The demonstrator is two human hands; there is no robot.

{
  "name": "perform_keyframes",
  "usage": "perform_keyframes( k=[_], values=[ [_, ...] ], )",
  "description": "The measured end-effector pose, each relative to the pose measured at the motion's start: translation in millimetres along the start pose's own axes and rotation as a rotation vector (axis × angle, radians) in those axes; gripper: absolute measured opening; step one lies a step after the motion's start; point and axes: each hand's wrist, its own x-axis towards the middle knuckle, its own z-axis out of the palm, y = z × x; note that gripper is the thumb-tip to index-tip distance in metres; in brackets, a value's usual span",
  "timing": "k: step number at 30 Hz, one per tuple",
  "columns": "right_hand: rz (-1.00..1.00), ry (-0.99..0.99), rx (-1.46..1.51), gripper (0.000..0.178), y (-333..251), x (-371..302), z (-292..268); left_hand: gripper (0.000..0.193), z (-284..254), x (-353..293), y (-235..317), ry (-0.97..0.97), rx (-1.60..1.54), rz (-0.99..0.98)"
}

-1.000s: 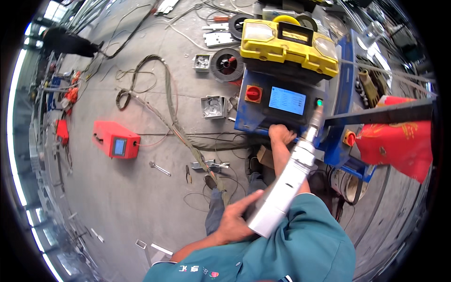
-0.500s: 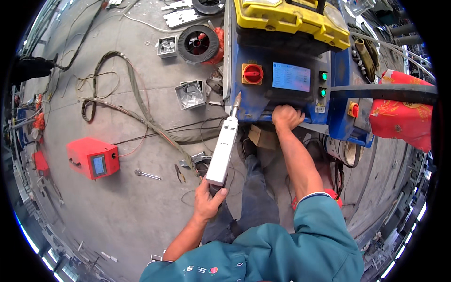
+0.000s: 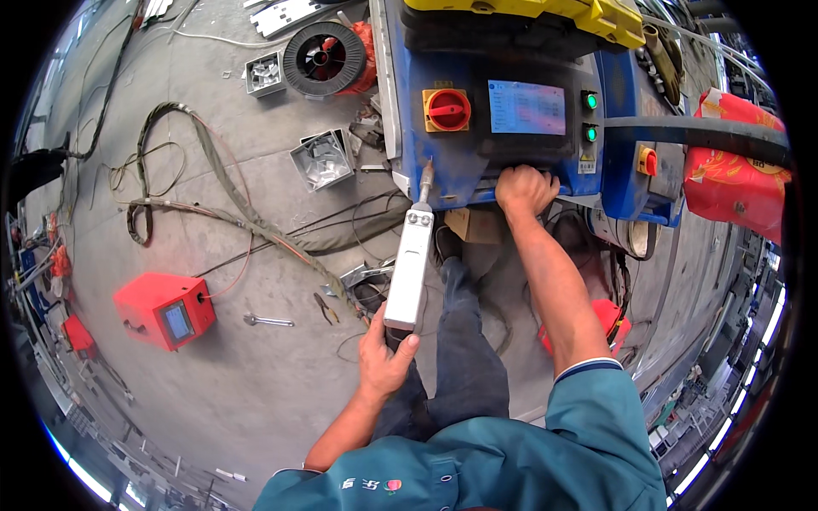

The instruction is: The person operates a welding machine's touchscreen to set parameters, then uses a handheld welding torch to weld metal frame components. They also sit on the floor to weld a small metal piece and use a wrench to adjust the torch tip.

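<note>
Two hands: both are seen at work, the left hand [image 3: 385,362] low in the view, the right hand [image 3: 526,189] up at the blue machine [image 3: 460,162].
Left hand: its fingers are closed around the lower end of the long white handheld tool [image 3: 411,266], which is held upright with its metal tip toward the machine's front edge.
Right hand: it is closed into a fist on the lower edge of the control panel, under the screen [image 3: 526,107]; what is gripped there cannot be told.
Change: one second ago the white tool was held slanted across the right side, in front of the screen; now it is found further left, more upright, its tip below the red rotary switch [image 3: 447,109].
Change of view: the machine is now seen closer and higher in the frame, so the head was brought forward.
Meaning: the screen and the green lamps [image 3: 590,117] are no longer covered, and the tool is kept aside while the panel is handled.
Floor: a red box [image 3: 164,311], a wrench [image 3: 267,321] and cables [image 3: 213,204] are lying on the left.
</note>
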Motion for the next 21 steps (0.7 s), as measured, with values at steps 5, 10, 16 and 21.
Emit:
perform_keyframes(
  k=[5, 10, 16, 21],
  values=[
    [-0.003, -0.001, -0.001, 0.033, 0.2, 0.5, 1.2, 0.078, -2.3, 1.2, -5.2, -0.024, 0.016, -0.036],
    [-0.016, 0.027, -0.008, 0.033, 2.2, -0.4, 3.2, 0.071, -5.9, 0.1, 0.2, -0.038, 0.075, -0.015],
    [-0.014, 0.024, -0.008, 0.033, 1.4, 0.5, 5.4, 0.074, -43.9, -4.1, -15.5, -0.267, -0.482, -0.247],
    [0.012, -0.034, -0.015, 0.035, -0.9, -0.1, -0.4, 0.093, -80.9, 40.4, -33.5, -0.324, -0.707, -0.244]
  ],
)
